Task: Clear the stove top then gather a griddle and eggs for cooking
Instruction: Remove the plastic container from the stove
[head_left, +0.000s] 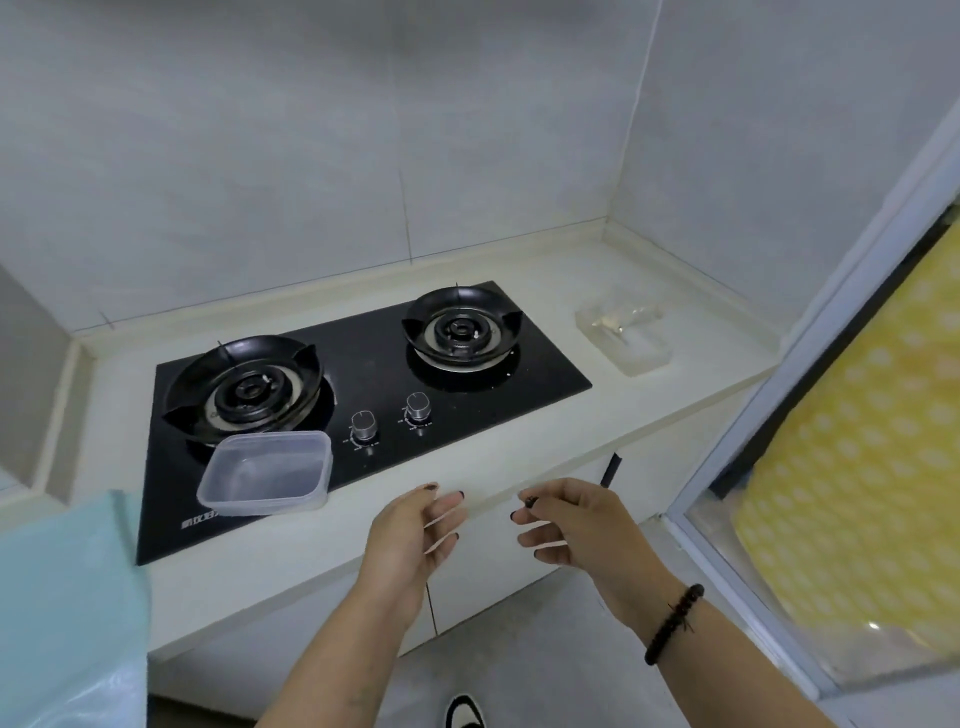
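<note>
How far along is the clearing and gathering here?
Barely begun. A clear plastic container sits on the black stove top by the near-left burner, so clearing isn't done. The left hand and right hand hover open and hold nothing. No griddle or eggs are in view.

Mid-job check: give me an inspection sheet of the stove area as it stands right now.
Surface: black glass stove top set in a pale counter.
Job's things: clear plastic container sits on the stove's front left corner; no griddle or eggs seen.
Clutter: clear tray on the counter right of the stove.
Hands: left hand and right hand open, holding nothing, in front of the counter edge.
Cables: nothing seen.
Surroundings: grey tiled wall; yellow dotted cloth behind glass, right.
</note>
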